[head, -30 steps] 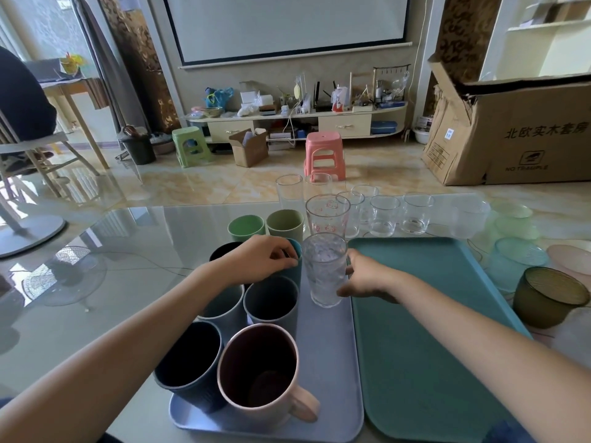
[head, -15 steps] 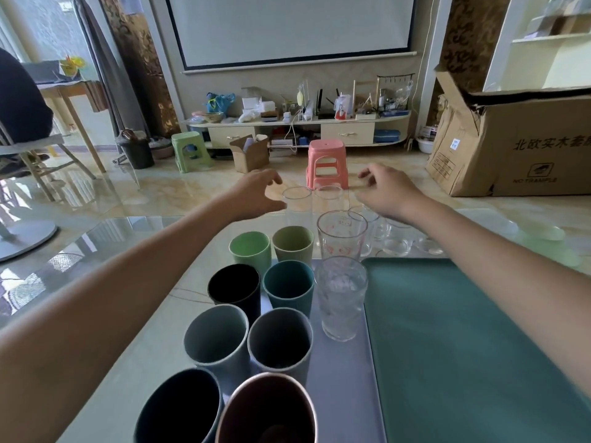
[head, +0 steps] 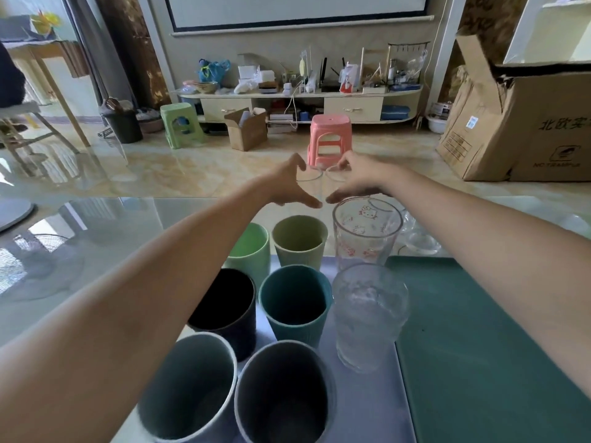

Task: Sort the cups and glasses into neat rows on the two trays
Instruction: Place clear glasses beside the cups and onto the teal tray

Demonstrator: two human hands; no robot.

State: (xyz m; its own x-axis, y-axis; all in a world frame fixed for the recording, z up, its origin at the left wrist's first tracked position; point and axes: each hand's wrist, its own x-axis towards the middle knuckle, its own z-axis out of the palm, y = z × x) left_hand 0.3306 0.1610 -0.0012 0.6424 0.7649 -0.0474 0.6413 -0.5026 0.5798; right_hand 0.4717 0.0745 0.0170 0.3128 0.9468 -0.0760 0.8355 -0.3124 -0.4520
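Observation:
Two tall clear glasses stand side by side at the table's far edge. My left hand curls round the left glass, and my right hand curls round the right glass; the thumbs almost meet between them. On the blue-grey tray stand a black cup, a teal cup, two grey cups and a textured glass. A light green cup, an olive cup and a cartoon-print glass stand at its far end. The green tray is bare.
More clear glasses sit on the glass table behind my right forearm. Beyond the table are a pink stool, a large cardboard box on the right and a low cabinet along the wall.
Both hands left the cups on the blue-grey tray, reached over them to the far edge, and now close round the two tall clear glasses. The camera has leaned forward.

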